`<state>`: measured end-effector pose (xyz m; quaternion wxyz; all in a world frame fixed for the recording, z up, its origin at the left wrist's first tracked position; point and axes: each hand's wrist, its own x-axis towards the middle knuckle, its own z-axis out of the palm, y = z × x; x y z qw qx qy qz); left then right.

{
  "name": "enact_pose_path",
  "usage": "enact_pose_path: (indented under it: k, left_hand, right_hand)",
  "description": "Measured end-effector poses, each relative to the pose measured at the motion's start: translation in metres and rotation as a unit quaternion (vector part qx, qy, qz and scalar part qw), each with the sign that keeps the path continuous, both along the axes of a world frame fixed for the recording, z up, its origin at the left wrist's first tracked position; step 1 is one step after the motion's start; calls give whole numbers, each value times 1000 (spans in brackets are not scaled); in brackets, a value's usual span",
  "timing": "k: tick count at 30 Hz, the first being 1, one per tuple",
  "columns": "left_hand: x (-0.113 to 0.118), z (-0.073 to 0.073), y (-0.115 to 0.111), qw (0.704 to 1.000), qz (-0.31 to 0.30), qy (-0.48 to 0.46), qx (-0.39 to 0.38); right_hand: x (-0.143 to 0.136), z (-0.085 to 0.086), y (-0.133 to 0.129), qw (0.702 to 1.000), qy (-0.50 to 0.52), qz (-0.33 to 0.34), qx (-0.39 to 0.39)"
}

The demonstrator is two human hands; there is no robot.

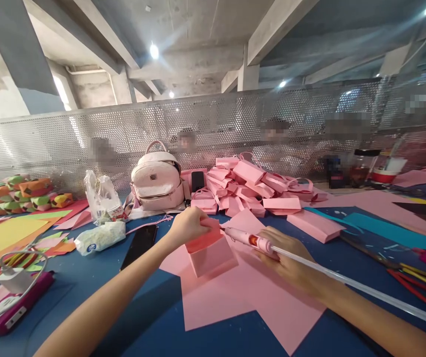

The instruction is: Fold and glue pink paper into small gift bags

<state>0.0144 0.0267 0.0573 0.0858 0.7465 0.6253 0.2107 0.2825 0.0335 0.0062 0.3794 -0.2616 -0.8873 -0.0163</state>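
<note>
A small open pink paper box (213, 257) stands in the middle of the table, on flat pink paper sheets (220, 301). My left hand (192, 225) pinches the box's upper left edge, fingers closed on the paper. In my right hand (282, 255) is a pink hot glue gun (248, 239), its nozzle pointing left at the box's upper right rim. A long clear glue stick (346, 278) runs out of the gun's back, over my right forearm. I cannot tell whether the nozzle touches the paper.
Behind the box lies a heap of folded pink paper pieces (246, 183), beside a pale backpack (157, 178). A black phone (138, 245) and a tissue pack (100, 238) lie left, near a magenta power strip (18, 307). Scissors (402, 267) lie right. A perforated metal screen (213, 116) stands behind.
</note>
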Motion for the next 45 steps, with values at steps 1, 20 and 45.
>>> enact_pose_path:
  k: [1,20,45]
  left_hand:
    - [0,0,1,1000,-2,-2,0]
    - [-1,2,-2,1000,-20,-19,-4]
    - [-8,-1,5,999,-31,-42,4]
  right_hand:
    - [-1,2,-2,1000,1,6,-6]
    - [4,0,0,999,-26,-16,-37]
    - [1,3,-4,999,-3,-17,-43]
